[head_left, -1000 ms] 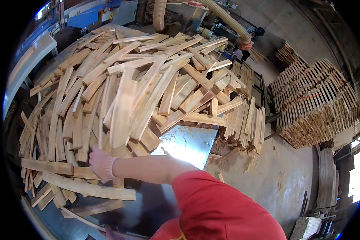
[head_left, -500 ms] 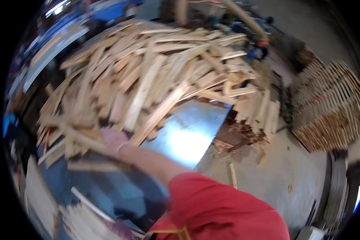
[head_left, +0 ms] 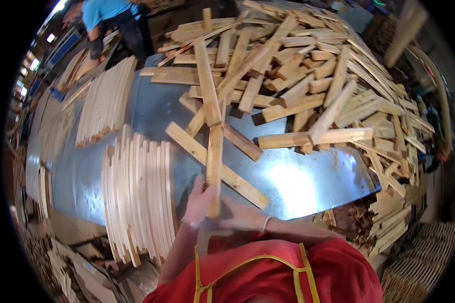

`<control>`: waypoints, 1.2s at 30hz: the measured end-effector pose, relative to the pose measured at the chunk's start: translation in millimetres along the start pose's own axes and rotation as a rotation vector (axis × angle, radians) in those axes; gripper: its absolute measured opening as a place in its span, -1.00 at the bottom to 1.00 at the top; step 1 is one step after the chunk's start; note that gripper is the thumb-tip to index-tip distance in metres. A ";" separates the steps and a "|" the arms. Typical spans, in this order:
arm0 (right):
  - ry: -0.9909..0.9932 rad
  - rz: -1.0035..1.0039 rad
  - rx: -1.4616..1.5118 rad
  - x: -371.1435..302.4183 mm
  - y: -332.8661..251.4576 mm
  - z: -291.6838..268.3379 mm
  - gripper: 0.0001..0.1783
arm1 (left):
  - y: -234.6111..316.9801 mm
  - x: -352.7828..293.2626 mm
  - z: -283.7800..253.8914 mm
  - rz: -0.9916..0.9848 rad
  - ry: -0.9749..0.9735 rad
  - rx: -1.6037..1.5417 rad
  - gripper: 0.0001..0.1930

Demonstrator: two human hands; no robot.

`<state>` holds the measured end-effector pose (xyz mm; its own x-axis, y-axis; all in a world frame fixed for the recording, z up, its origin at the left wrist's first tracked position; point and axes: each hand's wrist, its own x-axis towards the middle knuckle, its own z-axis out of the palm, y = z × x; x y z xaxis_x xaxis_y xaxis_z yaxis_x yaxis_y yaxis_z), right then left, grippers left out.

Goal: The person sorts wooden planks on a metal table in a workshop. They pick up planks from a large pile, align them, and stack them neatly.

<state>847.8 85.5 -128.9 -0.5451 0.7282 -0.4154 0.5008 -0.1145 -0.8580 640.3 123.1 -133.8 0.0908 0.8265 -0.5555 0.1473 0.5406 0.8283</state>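
Holds a wooden slat (head_left: 214, 164) in the left hand (head_left: 198, 202), close in front of the body, above the near part of a metal table (head_left: 333, 174). Curls the left fingers in at the slat's left edge, near its lower end, thumb pointing up alongside. Has the right hand (head_left: 237, 214) just to the right of that same lower end, blurred; cannot tell whether gripping, touching or merely spread beside it.

Looks long, narrow and straight, with a flat broad face and squared-off edges. Shows a warm honey-yellow colour, slightly uneven in tone along the length. Points almost straight away from the body, lower end between the two hands. Meets, at the far end, the near end of another slat (head_left: 207, 83); cannot tell whether touching or only overlapping in view. Crosses in front of a diagonal slat (head_left: 242, 186), slanting from upper left to lower right.

Appears yellower than the row of pale slats (head_left: 140, 197), packed side by side just to the left. Sits nearer the body than the heap of loose slats (head_left: 308, 91), strewn at many angles across the far and right parts of the table. Farther off at upper left, shows a second row (head_left: 106, 103), and beyond it a person in a blue top (head_left: 98, 15).
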 end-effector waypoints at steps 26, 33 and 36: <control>0.737 -0.383 1.004 100.6 -73.1 -282.6 -0.72 | -129.2 -151.8 -25.6 -0.044 0.681 0.562 -0.43; 0.351 0.003 -0.103 101.6 27.3 -43.7 -0.82 | -125.9 -104.8 -88.6 0.204 0.718 1.185 -0.35; 0.088 -0.423 -0.481 119.1 0.3 75.6 -0.77 | -143.7 -100.7 -97.7 0.393 0.632 1.006 -0.42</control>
<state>732.2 121.1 -201.5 -0.7148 0.6988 -0.0271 0.5108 0.4952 -0.7027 513.8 -22.5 -189.7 -0.1478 0.9859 0.0786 0.9293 0.1112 0.3522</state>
